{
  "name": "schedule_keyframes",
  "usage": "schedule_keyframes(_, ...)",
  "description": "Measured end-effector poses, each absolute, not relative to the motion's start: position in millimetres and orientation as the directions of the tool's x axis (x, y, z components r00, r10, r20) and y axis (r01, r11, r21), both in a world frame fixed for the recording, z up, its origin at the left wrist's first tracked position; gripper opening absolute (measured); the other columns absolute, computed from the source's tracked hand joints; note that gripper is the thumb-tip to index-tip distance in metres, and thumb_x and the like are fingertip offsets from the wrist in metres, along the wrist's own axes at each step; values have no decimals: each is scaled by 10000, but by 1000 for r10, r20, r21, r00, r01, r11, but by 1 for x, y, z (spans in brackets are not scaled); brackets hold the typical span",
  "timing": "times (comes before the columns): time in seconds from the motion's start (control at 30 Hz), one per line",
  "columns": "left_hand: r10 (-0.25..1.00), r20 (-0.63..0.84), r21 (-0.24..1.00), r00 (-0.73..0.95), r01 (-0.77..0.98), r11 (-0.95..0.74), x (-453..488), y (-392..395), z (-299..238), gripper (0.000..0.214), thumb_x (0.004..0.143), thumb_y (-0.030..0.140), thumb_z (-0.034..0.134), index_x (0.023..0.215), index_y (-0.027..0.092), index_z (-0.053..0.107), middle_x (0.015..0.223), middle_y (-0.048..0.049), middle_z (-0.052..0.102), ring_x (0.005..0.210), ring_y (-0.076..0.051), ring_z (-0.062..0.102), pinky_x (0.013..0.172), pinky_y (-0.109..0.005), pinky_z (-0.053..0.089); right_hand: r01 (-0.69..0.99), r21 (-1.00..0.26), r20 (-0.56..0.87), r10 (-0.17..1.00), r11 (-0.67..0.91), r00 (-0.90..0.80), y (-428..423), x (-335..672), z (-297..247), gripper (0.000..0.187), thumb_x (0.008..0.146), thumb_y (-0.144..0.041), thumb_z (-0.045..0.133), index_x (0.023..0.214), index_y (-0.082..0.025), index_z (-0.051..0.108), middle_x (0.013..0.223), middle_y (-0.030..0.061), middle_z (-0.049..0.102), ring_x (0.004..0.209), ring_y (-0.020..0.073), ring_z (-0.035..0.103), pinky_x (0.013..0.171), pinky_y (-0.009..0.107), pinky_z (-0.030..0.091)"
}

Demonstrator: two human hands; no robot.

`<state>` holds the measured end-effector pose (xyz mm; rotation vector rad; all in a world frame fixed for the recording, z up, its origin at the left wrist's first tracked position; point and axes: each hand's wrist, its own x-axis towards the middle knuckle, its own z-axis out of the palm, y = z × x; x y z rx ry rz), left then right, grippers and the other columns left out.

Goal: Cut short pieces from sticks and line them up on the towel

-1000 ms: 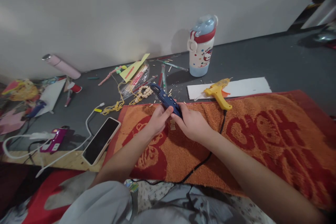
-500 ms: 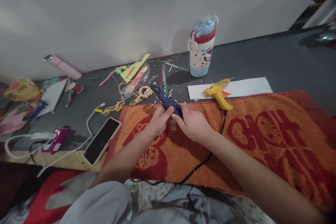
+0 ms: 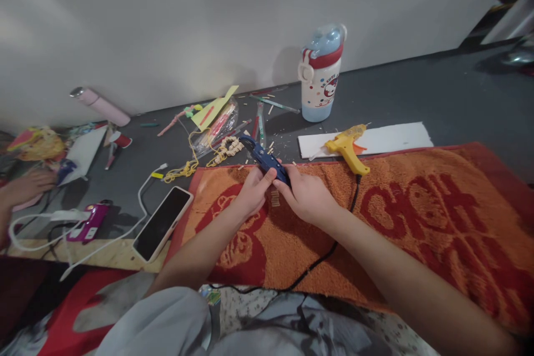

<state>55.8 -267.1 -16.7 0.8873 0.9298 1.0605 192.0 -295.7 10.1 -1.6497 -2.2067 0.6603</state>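
Both hands meet over the near edge of the desk's clutter, above an orange and red towel (image 3: 300,256). Between them is a dark blue hand tool (image 3: 269,160) with metal rivets; its exact kind I cannot make out. My left hand (image 3: 253,192) is closed around its near left side, thumb on top. My right hand (image 3: 306,194) grips the near right end, its thumb close to the other one. A row of short pale stick pieces (image 3: 275,197) lies on the towel just below the tool. More cut bits and a beaded ring (image 3: 231,146) lie beyond it.
A yellow glue gun (image 3: 348,147) rests on a white strip (image 3: 394,138), its black cord crossing the towel. Behind stands a tumbler (image 3: 321,80). Leftward are a phone (image 3: 162,225), a purple power strip (image 3: 92,222), a pink bottle (image 3: 102,105) and another person's hand (image 3: 31,186).
Another person's hand has come in at the far left, over the items there. My hands and the blue tool have stayed almost in the same place.
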Motion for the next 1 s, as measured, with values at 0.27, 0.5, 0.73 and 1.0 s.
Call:
schedule_keyframes(0.27, 935, -223, 904, 276, -299, 305, 58, -262, -11, 479, 609, 419, 762, 974, 140, 628, 1025, -71, 666, 1044, -207, 580, 942, -346, 424, 738, -653, -5, 974, 170, -229, -291, 196, 1, 437, 931, -378, 321, 1207, -74, 470, 1016, 181, 671, 911, 280, 652, 744, 326, 442)
schedule_keyframes(0.5, 917, -232, 922, 325, -228, 314, 53, -262, -8, 447, 696, 460, 680, 1001, 147, 585, 1035, -95, 654, 1019, -202, 596, 915, -372, 439, 311, -949, -103, 986, -58, -131, -286, 208, -12, 361, 880, -511, 355, 804, -191, 504, 570, -16, 480, 489, 144, 484, 502, 266, 384)
schedule_keyframes(0.73, 936, -186, 955, 301, -167, 243, 28, -295, 7, 258, 803, 373, 584, 910, 146, 524, 826, -59, 618, 747, -121, 613, 754, -312, 488, 9, -906, -420, 898, -423, -131, -290, 208, -2, 269, 875, -436, 406, 768, -204, 490, 593, 4, 475, 466, 120, 426, 494, 304, 350)
schedule_keyframes(1.0, 982, -187, 980, -1, 74, 186, -24, -371, 23, 256, 813, 389, 536, 780, 137, 512, 627, 28, 496, 539, -49, 499, 533, -194, 397, -3, -849, -508, 816, -529, -277, -293, 209, -8, 289, 853, -498, 395, 788, -263, 550, 605, 29, 471, 500, 155, 416, 561, 388, 326)
